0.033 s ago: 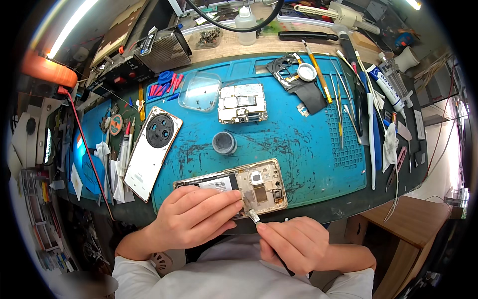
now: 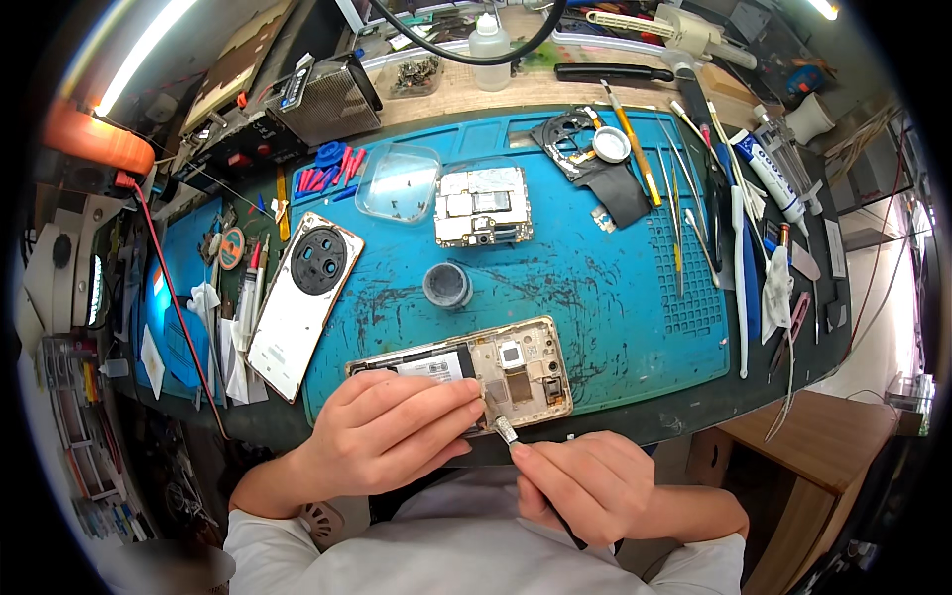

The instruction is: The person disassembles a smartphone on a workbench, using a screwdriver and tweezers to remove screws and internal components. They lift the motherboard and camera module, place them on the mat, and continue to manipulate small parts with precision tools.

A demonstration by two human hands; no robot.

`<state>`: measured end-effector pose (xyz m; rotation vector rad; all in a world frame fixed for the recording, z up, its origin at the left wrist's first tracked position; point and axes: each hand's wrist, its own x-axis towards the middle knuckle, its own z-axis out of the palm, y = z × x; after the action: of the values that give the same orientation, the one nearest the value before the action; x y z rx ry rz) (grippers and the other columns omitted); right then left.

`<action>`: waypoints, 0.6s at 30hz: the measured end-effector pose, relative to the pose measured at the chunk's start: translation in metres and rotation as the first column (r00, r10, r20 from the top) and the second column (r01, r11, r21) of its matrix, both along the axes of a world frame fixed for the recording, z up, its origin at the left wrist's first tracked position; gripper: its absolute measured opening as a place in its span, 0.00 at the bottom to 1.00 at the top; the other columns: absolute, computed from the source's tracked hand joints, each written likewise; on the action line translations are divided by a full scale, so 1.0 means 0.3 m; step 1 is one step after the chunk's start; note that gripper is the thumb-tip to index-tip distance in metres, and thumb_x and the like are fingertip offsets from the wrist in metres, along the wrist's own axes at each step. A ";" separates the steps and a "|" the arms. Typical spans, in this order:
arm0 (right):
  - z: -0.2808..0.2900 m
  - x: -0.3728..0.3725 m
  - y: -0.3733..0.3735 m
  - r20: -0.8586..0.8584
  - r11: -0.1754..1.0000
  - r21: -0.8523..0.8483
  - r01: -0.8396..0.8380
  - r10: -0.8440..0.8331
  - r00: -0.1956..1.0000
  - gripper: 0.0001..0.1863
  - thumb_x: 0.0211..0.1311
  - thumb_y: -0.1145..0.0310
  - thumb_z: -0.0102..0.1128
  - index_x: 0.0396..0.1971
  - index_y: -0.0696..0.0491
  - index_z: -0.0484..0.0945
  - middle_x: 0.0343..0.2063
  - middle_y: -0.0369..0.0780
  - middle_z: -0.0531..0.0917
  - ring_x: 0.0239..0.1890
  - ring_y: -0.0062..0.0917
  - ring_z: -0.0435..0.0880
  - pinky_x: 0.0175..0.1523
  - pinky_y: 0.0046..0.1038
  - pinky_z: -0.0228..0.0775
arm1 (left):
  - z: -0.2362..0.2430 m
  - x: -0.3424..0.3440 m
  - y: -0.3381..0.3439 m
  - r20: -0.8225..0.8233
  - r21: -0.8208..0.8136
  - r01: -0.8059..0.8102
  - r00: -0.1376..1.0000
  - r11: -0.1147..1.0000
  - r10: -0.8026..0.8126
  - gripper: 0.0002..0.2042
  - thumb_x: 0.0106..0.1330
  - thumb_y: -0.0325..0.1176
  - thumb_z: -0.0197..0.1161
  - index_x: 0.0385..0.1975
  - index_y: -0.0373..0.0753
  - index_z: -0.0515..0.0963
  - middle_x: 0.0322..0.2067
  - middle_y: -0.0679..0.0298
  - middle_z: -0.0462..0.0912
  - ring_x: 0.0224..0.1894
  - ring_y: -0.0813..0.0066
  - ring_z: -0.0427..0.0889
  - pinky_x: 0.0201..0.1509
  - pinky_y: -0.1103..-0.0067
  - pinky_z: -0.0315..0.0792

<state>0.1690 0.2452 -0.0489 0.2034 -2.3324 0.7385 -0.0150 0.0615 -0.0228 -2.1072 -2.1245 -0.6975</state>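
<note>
An opened phone (image 2: 550, 397) lies at the mat's near edge, its gold-coloured inner frame and dark battery showing. My left hand (image 2: 402, 431) is closed over its near side, fingertips by the middle and thumb at the lower edge; it covers part of the battery. In my right hand (image 2: 590, 486) is a slim dark-handled tool with a silvery end (image 2: 506, 430), which looks like a small brush. Its tip meets the phone's near edge beside my left fingertips. Just beyond the phone stands a small round pot (image 2: 447, 285) with grey contents.
A phone back cover (image 2: 297, 327) lies at left. Farther back are a clear plastic box (image 2: 399, 181), a circuit board (image 2: 483, 205) and a black phone part (image 2: 617, 193). Tweezers and several tools line the right of the blue mat (image 2: 615, 288). A white bottle (image 2: 489, 55) stands behind.
</note>
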 end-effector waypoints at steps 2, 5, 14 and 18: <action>-0.001 -0.001 -0.001 -0.002 1.000 0.010 0.005 -0.005 1.000 0.12 0.63 0.72 0.66 0.43 0.63 0.86 0.30 0.38 0.86 0.24 0.22 0.81 0.26 0.22 0.72 | 0.007 -0.001 0.005 0.015 0.007 0.005 1.000 1.000 -0.005 0.20 0.56 0.35 0.76 0.49 0.37 0.87 0.53 0.65 0.86 0.45 0.73 0.83 0.46 0.76 0.75; -0.003 -0.003 -0.004 -0.002 1.000 0.015 0.010 -0.010 1.000 0.13 0.62 0.72 0.67 0.43 0.63 0.86 0.30 0.39 0.86 0.24 0.22 0.81 0.26 0.22 0.72 | 0.008 -0.002 0.006 0.017 0.003 0.010 1.000 1.000 -0.010 0.20 0.56 0.35 0.76 0.49 0.37 0.86 0.53 0.65 0.86 0.45 0.73 0.83 0.46 0.76 0.75; -0.012 0.006 -0.001 -0.003 0.997 -0.076 0.014 -0.014 1.000 0.15 0.60 0.73 0.70 0.45 0.63 0.86 0.34 0.42 0.88 0.25 0.25 0.84 0.27 0.23 0.75 | 0.013 0.001 0.002 0.001 0.008 0.012 1.000 1.000 -0.012 0.21 0.56 0.35 0.76 0.51 0.38 0.86 0.54 0.65 0.85 0.46 0.73 0.83 0.46 0.76 0.75; -0.001 0.028 0.013 -0.037 0.993 -0.119 0.022 -0.027 0.999 0.15 0.59 0.74 0.70 0.45 0.62 0.86 0.35 0.43 0.89 0.26 0.26 0.85 0.29 0.23 0.78 | 0.009 0.000 -0.003 0.037 0.038 0.002 0.999 0.999 -0.004 0.21 0.57 0.38 0.76 0.50 0.38 0.86 0.53 0.63 0.86 0.45 0.71 0.83 0.47 0.74 0.75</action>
<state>0.1774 0.2490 -0.0490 0.1350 -2.2424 0.8501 -0.0149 0.0606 -0.0201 -2.0951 -2.1097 -0.7773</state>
